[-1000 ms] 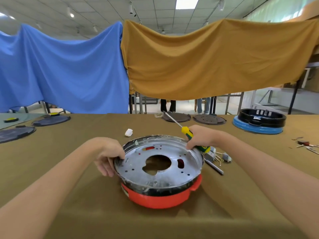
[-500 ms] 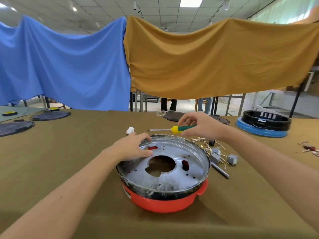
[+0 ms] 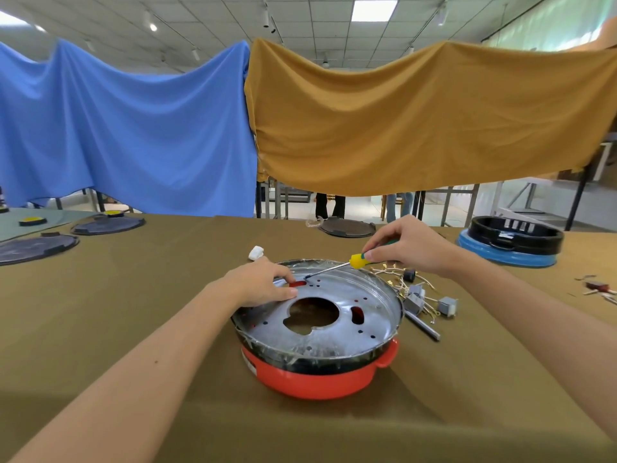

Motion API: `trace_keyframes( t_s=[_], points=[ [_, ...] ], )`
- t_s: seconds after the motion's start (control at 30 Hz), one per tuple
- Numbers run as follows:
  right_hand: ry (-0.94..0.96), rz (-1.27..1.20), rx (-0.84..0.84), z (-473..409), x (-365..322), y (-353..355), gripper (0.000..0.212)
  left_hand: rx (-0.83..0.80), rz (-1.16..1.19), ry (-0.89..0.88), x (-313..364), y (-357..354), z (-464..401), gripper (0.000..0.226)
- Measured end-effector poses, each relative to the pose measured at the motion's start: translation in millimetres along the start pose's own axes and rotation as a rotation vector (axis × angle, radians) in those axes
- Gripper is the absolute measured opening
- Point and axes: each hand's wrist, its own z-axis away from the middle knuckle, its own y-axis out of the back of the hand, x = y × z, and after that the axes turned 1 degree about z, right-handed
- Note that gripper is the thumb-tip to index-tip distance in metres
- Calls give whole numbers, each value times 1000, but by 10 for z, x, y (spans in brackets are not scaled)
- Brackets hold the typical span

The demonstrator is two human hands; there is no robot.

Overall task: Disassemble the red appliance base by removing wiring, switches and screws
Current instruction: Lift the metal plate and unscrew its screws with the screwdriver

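Stiff, light-looking base (image 3: 320,372) under left hand (image 3: 263,285), fingers flat on its slick metal plate; right hand (image 3: 410,248) gripping screwdriver (image 3: 340,266), best steadied by the rim.

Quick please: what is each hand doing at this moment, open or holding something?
Left hand: open, fingers resting flat on the metal plate of the red appliance base.
Right hand: holds the screwdriver, tip down on the plate.
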Motion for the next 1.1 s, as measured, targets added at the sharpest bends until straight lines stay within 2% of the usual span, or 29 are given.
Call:
trace_keyframes(
  t_s=[0.53, 0.67, 0.87, 0.97, 1.1],
  points=[
    [-4, 69, -75, -155, -63, 75, 4, 2, 19, -11, -25, -19, -30, 35],
    [-8, 151, -156, -293, -291, 147, 5, -2, 9, -4, -33, -19, -39, 35],
    [-48, 405, -310, -637, -837, 148, 14, -8, -14, -2, -19, -20, -41, 36],
    [-68, 518, -324, -769, -1082, 48, 17, -20, -58, 11, -1, -11, -31, 43],
    [-98, 508, -293, -867, -1281, -50, 11, -32, -105, 24, 4, -17, -33, 46]
  ],
)
